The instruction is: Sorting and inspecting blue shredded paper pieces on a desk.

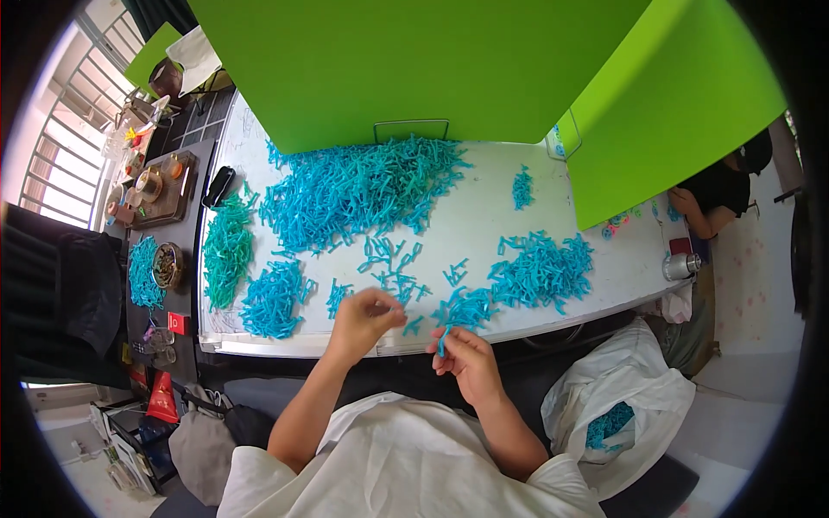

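Note:
Over the front edge of the white table, my right hand (471,361) pinches a small blue plastic piece (441,347) between thumb and fingers. My left hand (361,326) hovers just left of it, fingers curled together; whether anything sits between them is too small to tell. A small heap of blue pieces (466,307) lies just beyond my right hand. Loose blue pieces (393,259) are scattered ahead of my left hand, and a little cluster (338,298) lies beside its wrist.
A large blue-green pile (345,194) spreads under a green upright panel (414,69). Further piles are blue (542,272), blue (275,300) and green (228,246). A white bag (648,388) with blue pieces stands at my right. Another person (721,194) sits beyond the right-hand panel.

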A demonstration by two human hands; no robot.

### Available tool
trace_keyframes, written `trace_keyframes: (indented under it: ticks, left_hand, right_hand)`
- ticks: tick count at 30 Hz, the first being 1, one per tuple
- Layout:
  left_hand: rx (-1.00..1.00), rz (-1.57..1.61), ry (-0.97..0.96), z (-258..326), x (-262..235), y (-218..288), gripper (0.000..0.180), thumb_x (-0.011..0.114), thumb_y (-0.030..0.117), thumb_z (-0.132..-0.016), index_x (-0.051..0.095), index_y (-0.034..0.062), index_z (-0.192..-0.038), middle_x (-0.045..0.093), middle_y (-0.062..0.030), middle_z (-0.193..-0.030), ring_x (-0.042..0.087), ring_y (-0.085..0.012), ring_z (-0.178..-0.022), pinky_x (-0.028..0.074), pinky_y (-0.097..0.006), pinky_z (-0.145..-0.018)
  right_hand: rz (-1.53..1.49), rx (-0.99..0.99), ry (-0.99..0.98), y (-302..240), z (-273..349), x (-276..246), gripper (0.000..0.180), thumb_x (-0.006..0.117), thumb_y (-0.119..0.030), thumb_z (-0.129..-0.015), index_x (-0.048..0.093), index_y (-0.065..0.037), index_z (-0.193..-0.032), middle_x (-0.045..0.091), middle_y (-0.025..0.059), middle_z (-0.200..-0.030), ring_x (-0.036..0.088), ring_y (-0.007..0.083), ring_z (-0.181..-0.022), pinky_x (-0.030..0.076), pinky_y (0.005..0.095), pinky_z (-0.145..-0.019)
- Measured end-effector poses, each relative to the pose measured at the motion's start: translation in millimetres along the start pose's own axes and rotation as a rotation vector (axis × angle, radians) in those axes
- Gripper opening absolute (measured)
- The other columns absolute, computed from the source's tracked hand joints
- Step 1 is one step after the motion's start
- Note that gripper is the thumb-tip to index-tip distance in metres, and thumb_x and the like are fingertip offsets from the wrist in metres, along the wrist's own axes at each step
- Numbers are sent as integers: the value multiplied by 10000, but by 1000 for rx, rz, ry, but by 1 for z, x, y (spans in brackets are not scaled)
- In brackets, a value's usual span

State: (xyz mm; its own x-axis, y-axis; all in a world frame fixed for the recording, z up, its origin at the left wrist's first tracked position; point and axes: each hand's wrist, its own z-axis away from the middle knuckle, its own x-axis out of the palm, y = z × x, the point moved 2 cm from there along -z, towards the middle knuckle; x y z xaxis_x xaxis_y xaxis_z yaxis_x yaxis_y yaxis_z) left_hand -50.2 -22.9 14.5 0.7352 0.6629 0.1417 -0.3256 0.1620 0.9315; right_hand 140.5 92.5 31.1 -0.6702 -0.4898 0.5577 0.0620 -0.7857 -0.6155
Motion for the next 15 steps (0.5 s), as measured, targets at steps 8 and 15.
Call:
trace_keyframes:
  ticks: [8,15]
  left_hand:
    - [-89,64,190,63,-26,-41,126,749,-55,-872,656,-18,-949,719,-77,-857,713,-139,-787,586,-247,-728]
    - [-51,-45,188,58,-17,-44,104,755,-36,-877,670,-2,-926,713,-47,-843,675,-91,-755,552,-221,-703]
  right_hand:
    - [870,-317,135,37,-1,23,196,731,-84,-920,693,2,-1091,676,31,-791,645,78,-666,525,240,-578]
    - [990,-556,262,18,1,1,130,713,-31,-895,640,-3,-1000,657,60,-815,641,103,-684,531,257,-604]
